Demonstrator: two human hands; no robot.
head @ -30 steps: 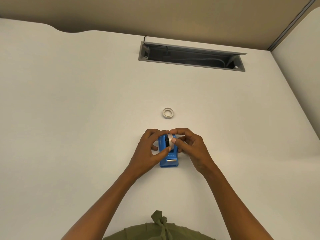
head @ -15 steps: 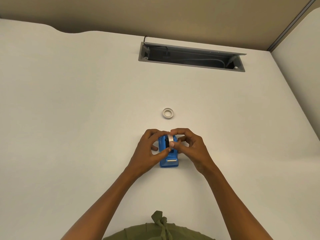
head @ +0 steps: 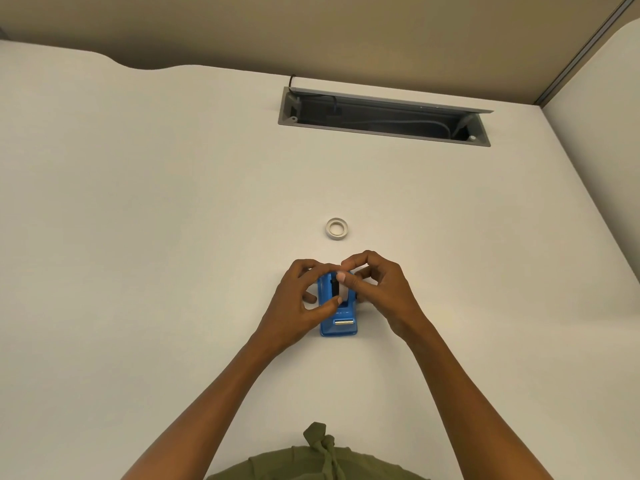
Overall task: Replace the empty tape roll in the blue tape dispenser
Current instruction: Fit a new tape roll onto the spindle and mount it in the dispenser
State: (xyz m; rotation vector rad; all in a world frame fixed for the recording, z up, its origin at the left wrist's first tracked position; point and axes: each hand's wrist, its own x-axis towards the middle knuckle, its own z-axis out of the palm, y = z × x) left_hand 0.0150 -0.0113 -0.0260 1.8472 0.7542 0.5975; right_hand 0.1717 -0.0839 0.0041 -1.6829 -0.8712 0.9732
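Just below the middle of the frame, a small blue plastic tape dispenser (head: 337, 311) is seen standing on the white desk (head: 138, 237), with its metal cutter blade (head: 344, 321) toward the bottom of the frame. It is flanked by both hands: the left hand (head: 299, 303) is curled against its left side, while a whitish tape roll (head: 342, 289) is pinched in the fingers of the right hand (head: 377, 289) over the dispenser's well. A white ring-shaped core (head: 337, 229), judged the spent roll, lies apart above. Seating appears under way; next, the roll must be pressed fully down.
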